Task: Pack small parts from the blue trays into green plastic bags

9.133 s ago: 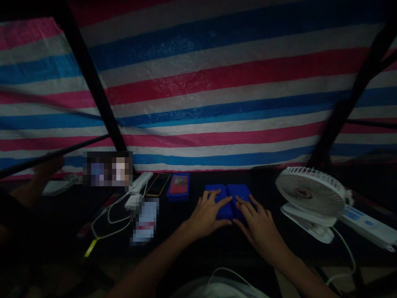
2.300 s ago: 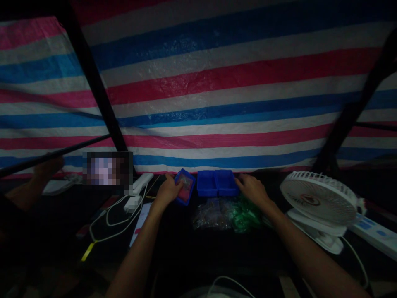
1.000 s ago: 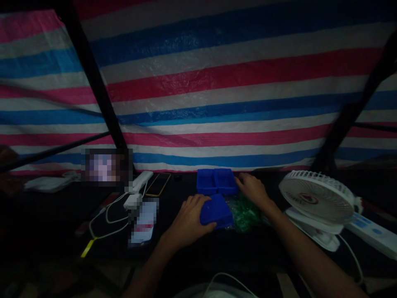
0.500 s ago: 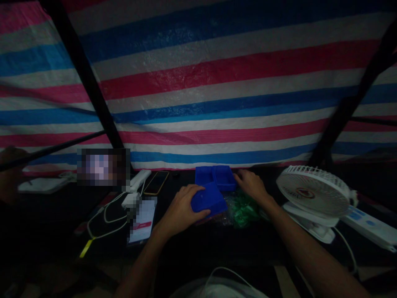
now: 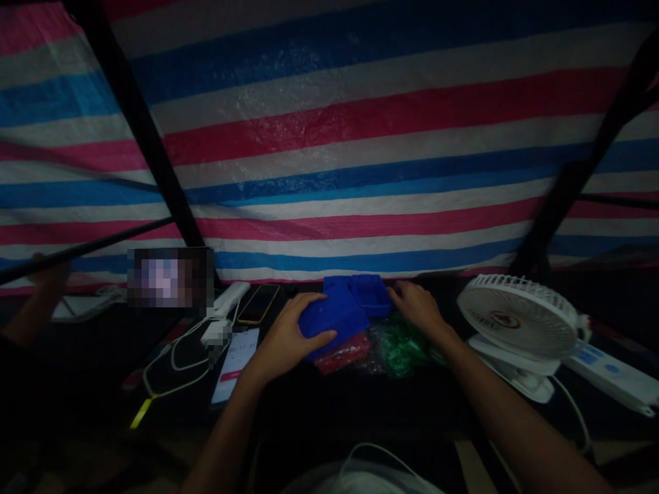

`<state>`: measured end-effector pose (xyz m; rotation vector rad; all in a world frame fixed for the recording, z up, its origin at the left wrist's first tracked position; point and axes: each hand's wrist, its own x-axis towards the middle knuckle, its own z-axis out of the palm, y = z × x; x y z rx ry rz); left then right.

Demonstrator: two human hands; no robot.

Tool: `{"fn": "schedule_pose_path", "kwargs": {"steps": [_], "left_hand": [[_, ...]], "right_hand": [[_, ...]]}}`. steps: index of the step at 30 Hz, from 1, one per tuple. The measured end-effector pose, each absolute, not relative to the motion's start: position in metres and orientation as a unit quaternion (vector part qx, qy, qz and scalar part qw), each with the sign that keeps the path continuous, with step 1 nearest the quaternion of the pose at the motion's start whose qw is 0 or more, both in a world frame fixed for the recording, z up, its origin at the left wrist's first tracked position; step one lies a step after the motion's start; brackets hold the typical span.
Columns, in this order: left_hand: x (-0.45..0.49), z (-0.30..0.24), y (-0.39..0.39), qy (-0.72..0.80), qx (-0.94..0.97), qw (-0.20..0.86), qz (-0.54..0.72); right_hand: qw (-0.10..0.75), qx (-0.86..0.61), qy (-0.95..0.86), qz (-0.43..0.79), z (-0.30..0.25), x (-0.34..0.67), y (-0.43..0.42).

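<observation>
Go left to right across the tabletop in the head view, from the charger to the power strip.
White charger, lit smartphone, left hand on blue plastic case, red plastic bag, green plastic bag, white clip fan, white power strip.

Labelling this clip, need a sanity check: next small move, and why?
Probably set down the blue plastic box clear of the red bag: the left hand grips it tilted above that bag, and the right hand rests by the blue divided tray.

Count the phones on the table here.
2: a dark phone with a gold edge at the back, and a lit phone nearer, beside the left hand. The pixelated screen behind can't be told.
</observation>
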<state>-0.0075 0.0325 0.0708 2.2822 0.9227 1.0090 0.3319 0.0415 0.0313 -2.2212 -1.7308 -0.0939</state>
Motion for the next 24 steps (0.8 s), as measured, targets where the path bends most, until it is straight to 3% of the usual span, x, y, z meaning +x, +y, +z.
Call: {"fn": "schedule_pose_path", "kwargs": {"steps": [7, 14, 24], "left_hand": [[-0.008, 0.059, 0.053, 0.354, 0.675, 0.411, 0.5], [-0.015, 0.041, 0.085, 0.451, 0.463, 0.574, 0.503], [-0.017, 0.027, 0.105, 0.572, 0.614, 0.359, 0.408]], "right_hand": [[0.167, -0.783, -0.599, -0.024, 0.034, 0.33, 0.041], [0.171, -0.776, -0.607, -0.023, 0.034, 0.329, 0.04], [0.174, -0.771, -0.612, -0.025, 0.035, 0.327, 0.039]]}}
